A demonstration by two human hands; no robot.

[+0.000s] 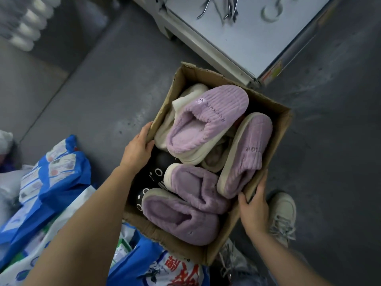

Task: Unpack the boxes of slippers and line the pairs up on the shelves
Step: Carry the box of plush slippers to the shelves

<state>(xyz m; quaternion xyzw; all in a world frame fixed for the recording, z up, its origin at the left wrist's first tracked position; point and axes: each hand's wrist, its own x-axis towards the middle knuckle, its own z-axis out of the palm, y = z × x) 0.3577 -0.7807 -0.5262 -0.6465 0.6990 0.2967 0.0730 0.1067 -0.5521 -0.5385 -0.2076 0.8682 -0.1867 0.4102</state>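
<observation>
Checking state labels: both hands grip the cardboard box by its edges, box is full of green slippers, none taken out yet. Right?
One thing is off: the slippers are lilac, with a cream one and black ones underneath, not green. The head view shows it. The rest holds: the left hand and right hand each grip an edge of the cardboard box, and it is full.

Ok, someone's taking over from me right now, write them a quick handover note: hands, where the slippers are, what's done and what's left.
Left hand: gripping the left wall of the cardboard box.
Right hand: gripping the box's right wall. Neither holds a slipper.
Box is open, above the grey floor, beside blue and white bags.
Inside: four purple slippers, two ribbed and two fluffy, over cream ones and black ones.
Done: box opened. No shelved pairs in view.
Left: take pairs out, line them up on shelves.
</observation>
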